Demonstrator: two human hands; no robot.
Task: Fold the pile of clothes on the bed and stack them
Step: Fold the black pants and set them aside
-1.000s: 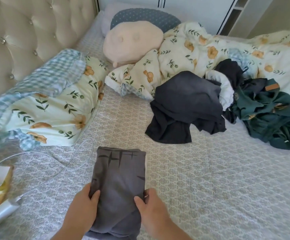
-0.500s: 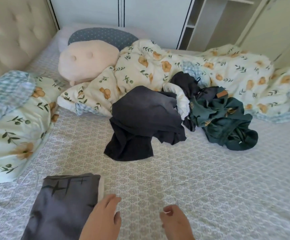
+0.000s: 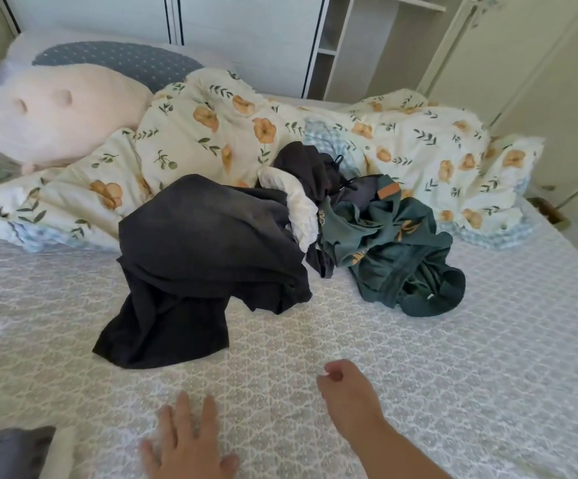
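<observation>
Both hands have let go of the folded grey garment (image 3: 7,451), now lying left of the left hand (image 3: 187,444), fingers spread, empty; right hand (image 3: 346,392), loosely curled, empty, is reaching toward the dark unfolded pile (image 3: 211,250) ahead; next garment likely

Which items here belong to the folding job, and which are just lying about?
Job: dark grey garment, white garment, green garment, folded grey garment, left hand, right hand.
Lying about: floral duvet, pink plush pillow, blue pillow.
</observation>
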